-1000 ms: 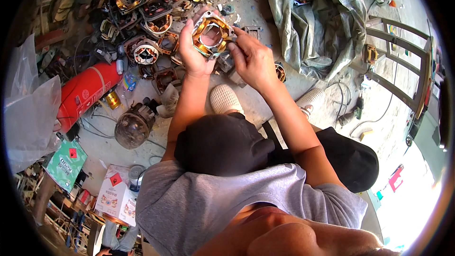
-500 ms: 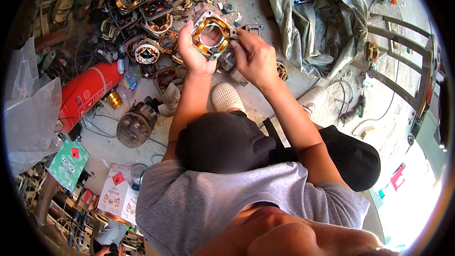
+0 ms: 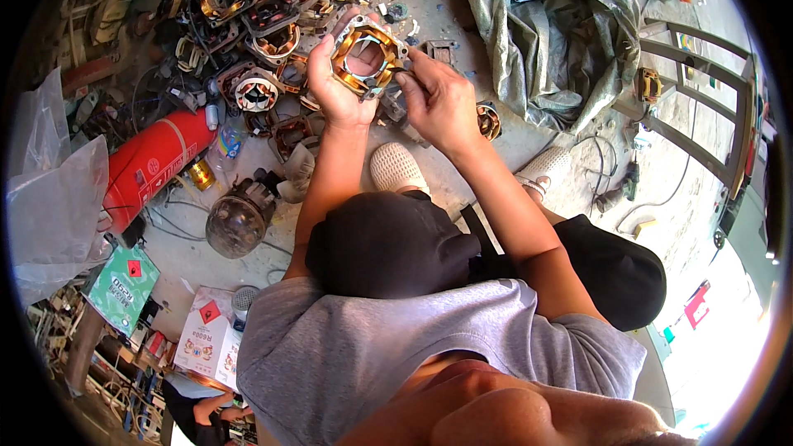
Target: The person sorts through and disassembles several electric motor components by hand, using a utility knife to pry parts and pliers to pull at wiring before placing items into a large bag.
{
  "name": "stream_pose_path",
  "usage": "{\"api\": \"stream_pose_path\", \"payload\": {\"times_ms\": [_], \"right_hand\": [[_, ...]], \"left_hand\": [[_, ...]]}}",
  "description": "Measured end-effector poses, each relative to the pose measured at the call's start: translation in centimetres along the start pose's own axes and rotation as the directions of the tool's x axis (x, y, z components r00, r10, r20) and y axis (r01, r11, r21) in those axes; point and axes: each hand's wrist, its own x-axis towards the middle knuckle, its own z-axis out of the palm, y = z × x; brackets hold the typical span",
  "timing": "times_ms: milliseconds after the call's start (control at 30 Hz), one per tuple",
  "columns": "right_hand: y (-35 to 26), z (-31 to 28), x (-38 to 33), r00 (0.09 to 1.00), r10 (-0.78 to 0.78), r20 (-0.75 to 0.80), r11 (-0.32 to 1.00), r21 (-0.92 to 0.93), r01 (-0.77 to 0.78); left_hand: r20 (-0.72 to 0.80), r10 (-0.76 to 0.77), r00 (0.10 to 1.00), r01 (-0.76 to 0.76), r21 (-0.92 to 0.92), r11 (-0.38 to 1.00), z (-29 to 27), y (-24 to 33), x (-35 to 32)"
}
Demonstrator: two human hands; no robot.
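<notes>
Little shifts: left hand (image 3: 334, 91) cradles the stator (image 3: 358, 81) over the floor (image 3: 438, 173) near the pile (image 3: 273, 12), right hand (image 3: 443, 103) still closed, fingertips on its right corner, so the work stays there

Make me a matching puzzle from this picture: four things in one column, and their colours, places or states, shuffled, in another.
Things:
1. Copper-wound frame
2. Large cylinder
3. Shoes
4. Tarp

Descriptions:
A. Crumpled, toward the upper right
B. Cream, dotted with holes
C. Held in the left hand
D. Red

Pairs: 1-C, 2-D, 3-B, 4-A
</notes>
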Motion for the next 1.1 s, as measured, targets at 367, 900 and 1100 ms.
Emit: {"api": "stream_pose_path", "payload": {"times_ms": [367, 900, 1100], "right_hand": [[0.3, -0.6, 0.4, 0.991, -0.102, 0.081, 0.993, 0.069, 0.096], [-0.2, 2.3, -0.4, 0.979, 0.191, -0.071, 0.979, 0.085, -0.185], [1.3, 1.3, 0.9, 0.961, 0.266, 0.083, 0.910, 0.307, -0.278]], "left_hand": [[-0.007, 0.066, 0.998, -0.066, -0.019, 0.998, 0.2, 0.3, -0.5], [-0.053, 0.075, 0.996, -0.076, -0.018, 0.997, -0.8, -0.6, 0.5], [-0.071, 0.014, 0.997, -0.018, -0.064, 0.998, -1.8, -0.1, 0.4]]}}
